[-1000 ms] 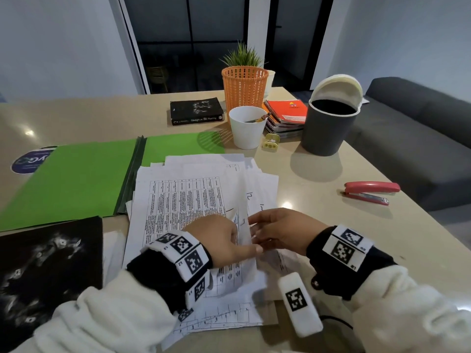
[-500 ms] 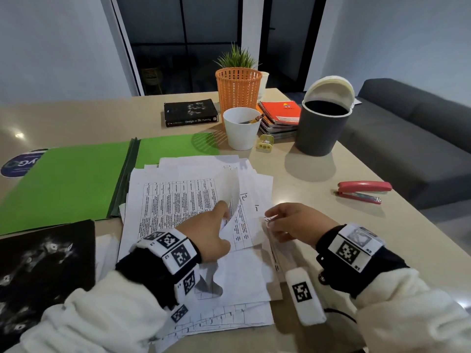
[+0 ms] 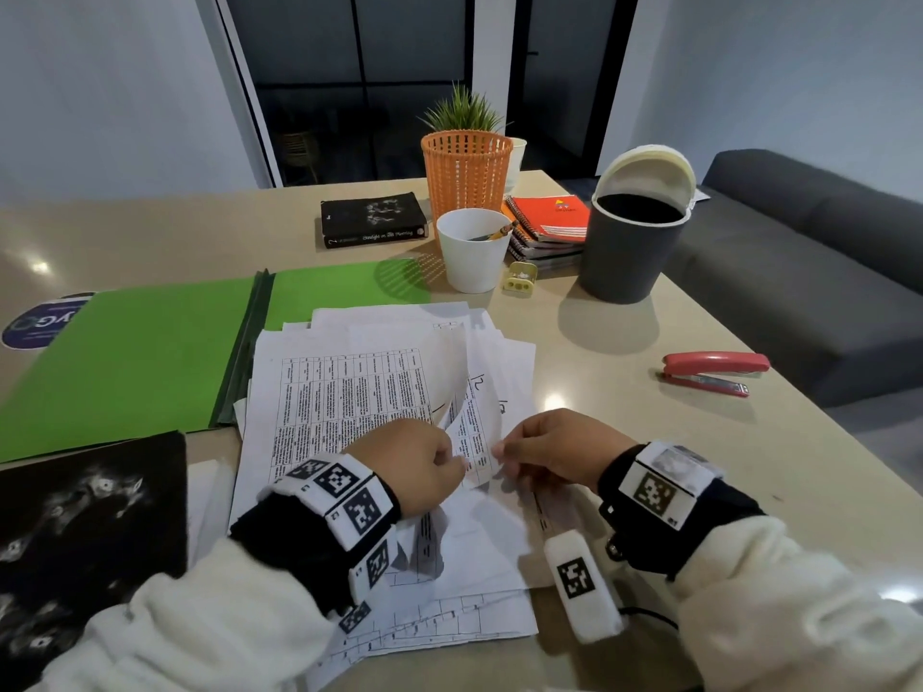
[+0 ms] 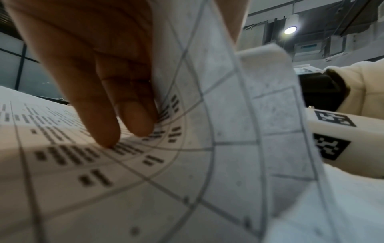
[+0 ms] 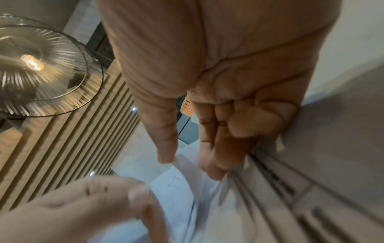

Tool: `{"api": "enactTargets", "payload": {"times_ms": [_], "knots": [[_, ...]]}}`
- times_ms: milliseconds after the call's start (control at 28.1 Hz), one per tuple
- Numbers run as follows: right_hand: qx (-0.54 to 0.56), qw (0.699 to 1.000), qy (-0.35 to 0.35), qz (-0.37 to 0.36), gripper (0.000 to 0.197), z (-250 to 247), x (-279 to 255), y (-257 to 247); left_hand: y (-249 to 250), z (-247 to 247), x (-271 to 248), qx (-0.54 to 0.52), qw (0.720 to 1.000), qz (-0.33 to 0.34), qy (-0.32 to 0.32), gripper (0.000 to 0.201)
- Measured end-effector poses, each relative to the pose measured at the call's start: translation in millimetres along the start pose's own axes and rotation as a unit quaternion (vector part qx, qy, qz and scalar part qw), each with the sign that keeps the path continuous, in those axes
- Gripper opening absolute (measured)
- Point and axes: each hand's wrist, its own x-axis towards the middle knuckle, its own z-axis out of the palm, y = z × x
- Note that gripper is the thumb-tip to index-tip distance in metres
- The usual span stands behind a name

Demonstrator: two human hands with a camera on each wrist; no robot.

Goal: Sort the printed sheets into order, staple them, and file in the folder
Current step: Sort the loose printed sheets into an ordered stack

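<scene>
Left hand (image 3: 417, 464) pinches the curled top sheet (image 3: 457, 387); right hand (image 3: 549, 454) pinches sheet edges just beside it. Bare table (image 3: 624, 417) lies rightward, toward the stapler (image 3: 711, 373).

- A beige table (image 3: 624, 372) fills the lower and middle frame of the head view, with small bright glints of light on its top.
- Pale grey walls (image 3: 100, 92) stand at upper left and upper right.
- Between them, at top centre, a dark glass door (image 3: 359, 82) with black bars, and a white post (image 3: 494, 57) to its right.
- A dark grey sofa (image 3: 809, 252) sits at the right edge, beyond the table.
- In the left wrist view, a round ceiling light (image 4: 290, 30) glows at upper right.
- In the right wrist view, a ribbed glass lamp (image 5: 39, 65) shines at upper left, beside slatted wood panelling (image 5: 68, 143).
</scene>
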Motion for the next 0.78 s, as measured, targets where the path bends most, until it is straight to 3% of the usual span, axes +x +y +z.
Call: {"api": "enactTargets", "payload": {"times_ms": [214,356,428,606,784], "knots": [[-0.044,0.999,0.012,-0.022,0.017,8.4,0.3,-5.4,5.3,-1.4,-2.3,-0.001,1.0,-0.019,0.01,0.049],[0.118,0.993,-0.002,-0.027,0.008,13.9,1.0,-11.2,4.0,-1.2,-3.9,-0.019,0.999,-0.028,0.018,0.04],[0.163,0.986,-0.012,-0.025,0.023,13.8,1.2,-12.3,3.7,-1.3,-4.1,-0.028,0.999,-0.033,0.016,0.036],[0.05,0.998,0.031,-0.022,0.028,11.6,2.8,-10.0,4.9,-2.7,-4.0,-0.018,0.999,-0.035,0.018,0.039],[0.015,0.999,0.002,-0.038,0.028,11.5,6.5,-8.8,6.3,-5.5,-5.4,-0.018,0.998,-0.018,0.054,0.054]]}}
